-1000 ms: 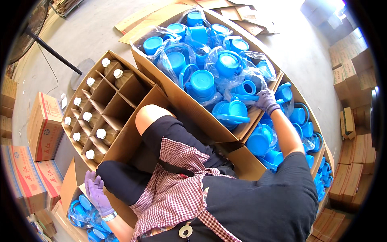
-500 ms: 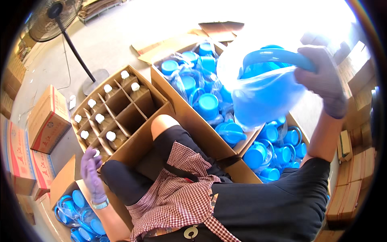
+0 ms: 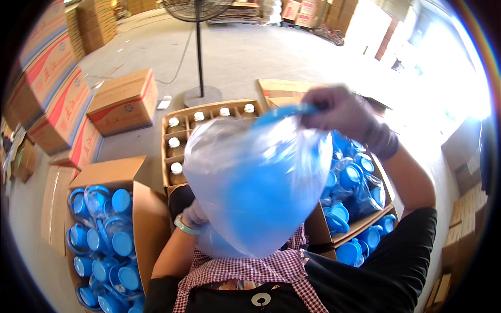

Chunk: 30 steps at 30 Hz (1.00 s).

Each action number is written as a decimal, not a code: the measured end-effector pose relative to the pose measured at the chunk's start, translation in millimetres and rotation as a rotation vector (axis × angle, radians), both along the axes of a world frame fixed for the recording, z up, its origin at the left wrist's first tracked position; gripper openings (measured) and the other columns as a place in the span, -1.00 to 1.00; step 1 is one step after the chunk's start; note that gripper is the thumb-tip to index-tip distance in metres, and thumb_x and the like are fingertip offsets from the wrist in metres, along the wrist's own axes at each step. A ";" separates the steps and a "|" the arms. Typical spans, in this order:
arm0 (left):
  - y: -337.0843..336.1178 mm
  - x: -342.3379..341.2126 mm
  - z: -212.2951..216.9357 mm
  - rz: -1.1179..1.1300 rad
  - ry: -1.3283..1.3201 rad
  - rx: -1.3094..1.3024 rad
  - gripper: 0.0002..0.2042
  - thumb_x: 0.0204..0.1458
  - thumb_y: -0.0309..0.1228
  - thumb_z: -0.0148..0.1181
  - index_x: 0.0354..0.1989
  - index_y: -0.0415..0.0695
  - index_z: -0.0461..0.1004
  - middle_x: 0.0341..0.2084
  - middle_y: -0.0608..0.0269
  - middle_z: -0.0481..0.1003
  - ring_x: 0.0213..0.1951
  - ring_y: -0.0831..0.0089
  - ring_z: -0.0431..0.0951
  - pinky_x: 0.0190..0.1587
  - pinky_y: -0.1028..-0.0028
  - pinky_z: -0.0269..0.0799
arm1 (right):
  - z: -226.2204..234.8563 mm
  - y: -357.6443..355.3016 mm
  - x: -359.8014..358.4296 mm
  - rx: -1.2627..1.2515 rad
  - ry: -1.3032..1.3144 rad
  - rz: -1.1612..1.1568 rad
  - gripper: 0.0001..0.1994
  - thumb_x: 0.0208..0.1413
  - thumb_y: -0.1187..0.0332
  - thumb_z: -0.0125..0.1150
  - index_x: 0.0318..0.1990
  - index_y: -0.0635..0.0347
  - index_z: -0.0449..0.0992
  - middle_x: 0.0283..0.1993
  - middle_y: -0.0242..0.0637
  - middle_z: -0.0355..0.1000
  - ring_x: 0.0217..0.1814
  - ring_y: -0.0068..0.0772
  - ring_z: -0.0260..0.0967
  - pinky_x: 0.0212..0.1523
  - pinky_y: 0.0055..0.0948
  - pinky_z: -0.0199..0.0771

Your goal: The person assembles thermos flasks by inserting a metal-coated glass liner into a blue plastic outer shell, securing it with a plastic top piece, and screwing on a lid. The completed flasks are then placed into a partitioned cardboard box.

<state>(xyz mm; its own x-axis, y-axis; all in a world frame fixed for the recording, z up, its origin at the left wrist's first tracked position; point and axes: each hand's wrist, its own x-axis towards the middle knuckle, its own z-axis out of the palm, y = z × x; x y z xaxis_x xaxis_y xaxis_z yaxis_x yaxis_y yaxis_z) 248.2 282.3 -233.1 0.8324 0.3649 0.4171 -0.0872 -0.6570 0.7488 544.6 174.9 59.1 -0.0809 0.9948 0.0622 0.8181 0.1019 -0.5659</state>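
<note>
In front of my chest hangs a large clear plastic bag (image 3: 209,156), blurred by motion, with blue plastic inside. From its top rises a curved blue handle (image 3: 284,112), and my gloved right hand (image 3: 347,115) is closed round the handle's right end. My gloved left hand (image 3: 194,215) reaches to the bag's lower left side; its fingers are hidden behind the plastic. Behind the bag stands a divided carton (image 3: 165,135) with white-capped bottles (image 3: 176,168) in its cells. To its right, another carton holds blue lidded pieces with handles (image 3: 350,176) in clear wrap.
At my left an open carton (image 3: 148,224) is filled with similar blue pieces (image 3: 122,244). Printed cartons (image 3: 122,101) are stacked further left. A pedestal fan (image 3: 199,57) stands beyond the bottle carton. More brown boxes (image 3: 464,208) line the right edge.
My right hand has brought the bagged blue piece from the right to in front of me. My left hand has moved from beside the bottle carton to the bag. The view has turned left.
</note>
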 end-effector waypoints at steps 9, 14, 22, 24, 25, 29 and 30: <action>-129.3 -92.8 -103.4 0.031 0.523 0.267 -0.18 0.22 -0.16 0.27 0.53 -0.16 -0.05 0.37 -0.14 0.26 0.35 -0.03 0.35 0.43 0.19 0.23 | -213.6 -40.9 -62.9 0.101 -0.135 0.624 -0.71 0.03 0.33 0.40 -0.08 0.17 0.59 0.26 -0.15 0.35 0.12 -0.11 0.42 0.11 -0.11 0.51; -69.3 -127.1 10.2 -0.268 0.931 -0.318 -0.44 0.29 -0.13 0.22 0.35 -0.18 0.36 0.01 0.01 0.60 0.04 0.32 0.62 0.14 0.28 0.54 | -260.2 -51.2 -71.2 0.128 0.013 0.654 -0.67 0.13 0.39 0.30 0.07 0.14 0.57 0.17 -0.24 0.40 0.04 -0.21 0.45 0.03 -0.26 0.57; 90.5 -7.3 -34.0 0.308 -0.329 -1.034 -0.43 0.42 0.04 -0.11 0.34 -0.19 0.35 0.25 0.11 0.43 0.27 0.33 0.42 0.34 0.38 0.32 | -261.9 -25.0 -53.1 -0.077 0.465 0.928 -0.68 0.27 0.52 0.11 0.15 0.32 0.50 0.28 -0.05 0.38 0.19 -0.07 0.50 0.16 -0.24 0.58; 88.4 30.0 -42.0 0.119 -0.198 -1.530 -0.38 0.40 0.09 -0.10 0.42 -0.14 0.27 0.29 0.09 0.42 0.23 0.33 0.49 0.32 0.30 0.39 | -265.0 -14.2 -35.3 -0.114 0.707 0.985 -0.67 0.27 0.56 0.07 0.18 0.35 0.48 0.33 0.03 0.33 0.25 -0.02 0.46 0.24 -0.19 0.52; 82.0 37.4 -41.4 0.037 -0.261 -1.620 -0.36 0.40 0.10 -0.12 0.42 -0.15 0.26 0.29 0.07 0.41 0.25 0.31 0.47 0.34 0.28 0.38 | -269.9 -12.1 -24.0 -0.216 0.740 0.982 -0.63 0.23 0.54 0.14 0.20 0.32 0.49 0.37 0.08 0.30 0.35 0.01 0.38 0.35 -0.18 0.41; 92.7 17.4 -70.9 0.009 -0.293 -1.667 -0.31 0.39 0.14 -0.16 0.44 -0.19 0.21 0.31 0.00 0.39 0.31 0.26 0.42 0.37 0.23 0.35 | -240.6 37.3 -7.5 0.279 0.553 0.535 -0.50 0.23 0.23 0.23 0.28 0.25 0.46 0.43 0.08 0.25 0.51 0.09 0.17 0.49 0.08 0.08; 91.8 15.5 -70.2 0.033 -0.263 -1.605 -0.28 0.37 0.18 -0.15 0.44 -0.21 0.21 0.31 -0.01 0.39 0.31 0.23 0.43 0.37 0.23 0.35 | -230.4 57.3 -22.6 0.460 0.322 0.362 -0.43 0.24 0.09 0.24 0.31 0.23 0.45 0.45 0.08 0.24 0.54 0.12 0.12 0.51 0.18 -0.02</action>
